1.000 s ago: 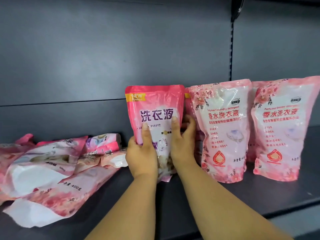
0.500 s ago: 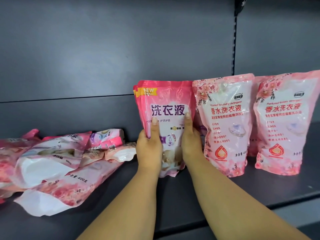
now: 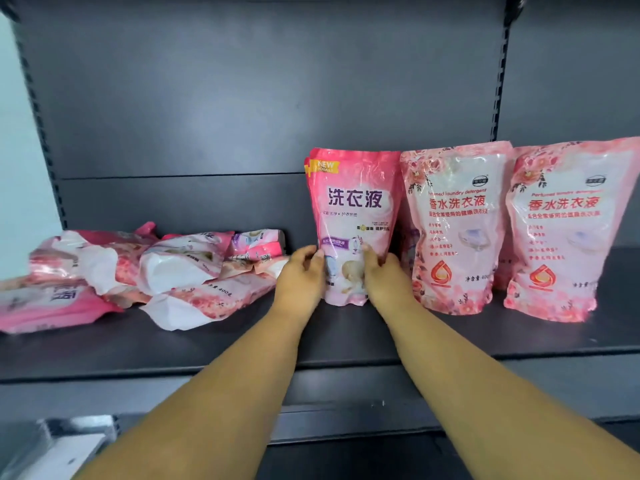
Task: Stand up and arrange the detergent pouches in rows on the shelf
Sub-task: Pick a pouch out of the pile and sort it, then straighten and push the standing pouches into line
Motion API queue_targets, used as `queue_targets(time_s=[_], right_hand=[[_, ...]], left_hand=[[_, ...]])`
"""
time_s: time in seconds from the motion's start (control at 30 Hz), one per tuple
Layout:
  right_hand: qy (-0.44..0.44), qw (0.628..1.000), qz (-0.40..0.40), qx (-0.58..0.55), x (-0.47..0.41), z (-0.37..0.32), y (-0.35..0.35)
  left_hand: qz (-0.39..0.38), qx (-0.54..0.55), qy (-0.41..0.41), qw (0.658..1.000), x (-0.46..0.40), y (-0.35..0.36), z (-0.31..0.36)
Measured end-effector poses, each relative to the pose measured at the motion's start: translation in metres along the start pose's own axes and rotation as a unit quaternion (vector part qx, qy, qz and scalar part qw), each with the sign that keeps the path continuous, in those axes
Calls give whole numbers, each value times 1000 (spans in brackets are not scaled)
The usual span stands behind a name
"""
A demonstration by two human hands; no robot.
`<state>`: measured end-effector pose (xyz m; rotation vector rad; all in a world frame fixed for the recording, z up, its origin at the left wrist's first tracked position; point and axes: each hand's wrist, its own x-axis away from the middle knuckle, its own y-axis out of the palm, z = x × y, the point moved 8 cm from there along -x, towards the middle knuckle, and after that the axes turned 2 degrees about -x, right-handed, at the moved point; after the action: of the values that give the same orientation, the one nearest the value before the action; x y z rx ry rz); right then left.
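Observation:
A bright pink detergent pouch (image 3: 356,209) stands upright on the dark shelf (image 3: 242,344), with another like it just behind. My left hand (image 3: 303,275) holds its lower left side and my right hand (image 3: 382,275) its lower right side, thumbs on the front. To its right two pale pink floral pouches (image 3: 453,230) (image 3: 564,233) stand upright in a row, with more pouches partly hidden behind them. A pile of pouches (image 3: 180,271) lies flat on the shelf's left part.
The grey back panel (image 3: 242,98) rises behind the shelf, with slotted uprights at left and right. A pale wall (image 3: 17,168) shows at far left. Something white and grey (image 3: 52,448) sits below the shelf at bottom left.
Both hands have slid lower on the bright pink pouch, which now stands on the shelf beside the floral one. The camera has pulled back, showing more of the shelf.

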<state>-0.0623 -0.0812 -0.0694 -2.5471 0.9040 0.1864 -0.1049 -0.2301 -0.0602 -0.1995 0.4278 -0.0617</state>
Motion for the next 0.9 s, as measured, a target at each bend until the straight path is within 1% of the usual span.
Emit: queue_targets(time_s=[0.07, 0.13, 0.17, 0.2, 0.23, 0.27, 0.3, 0.33, 0.37, 0.4, 0.43, 0.53, 0.63, 0.67, 0.77, 0.8, 0.83, 0.9], right_hand=[[-14, 998, -21, 52, 8, 1, 0], [-31, 995, -37, 86, 16, 1, 1], [-41, 993, -37, 107, 19, 1, 0], [-52, 990, -38, 127, 23, 0, 0], [-64, 987, -41, 144, 28, -1, 0], [-73, 984, -49, 154, 32, -2, 1], [-81, 982, -62, 162, 36, -3, 2], [-83, 978, -78, 173, 40, -2, 3], [-85, 973, -94, 192, 44, -1, 5], [-89, 967, -106, 214, 48, 0, 5], [-98, 961, -112, 232, 51, -1, 4], [-116, 953, -115, 254, 56, -2, 1], [-118, 958, -122, 230, 57, -3, 2], [-120, 960, -124, 219, 58, -3, 2], [-119, 958, -146, 215, 68, -8, 8], [-114, 956, -159, 219, 74, -12, 13], [-108, 954, -173, 218, 79, -17, 19], [-91, 956, -200, 194, 90, -28, 35]], left_hand=[[18, -32, 24, 999, 15, -25, 7], [39, -109, 65, 991, 32, -54, 18], [60, -177, 92, 978, 39, -70, 21], [84, -260, 118, 955, 45, -87, 23], [100, -346, 131, 924, 50, -102, 22], [100, -431, 113, 890, 52, -115, 16], [84, -501, 60, 859, 52, -129, 3], [58, -540, -6, 839, 53, -140, -11], [30, -554, -60, 830, 56, -147, -24], [13, -557, -79, 827, 61, -149, -29], [11, -561, -72, 825, 65, -146, -30], [34, -569, -25, 821, 81, -135, -14], [39, -541, 1, 840, 101, -129, -5], [33, -539, 14, 841, 109, -127, -2], [32, -557, 94, 825, 142, -119, 11], [28, -555, 107, 825, 151, -117, 12], [26, -547, 109, 830, 155, -118, 11], [27, -491, 99, 865, 153, -125, 10]])
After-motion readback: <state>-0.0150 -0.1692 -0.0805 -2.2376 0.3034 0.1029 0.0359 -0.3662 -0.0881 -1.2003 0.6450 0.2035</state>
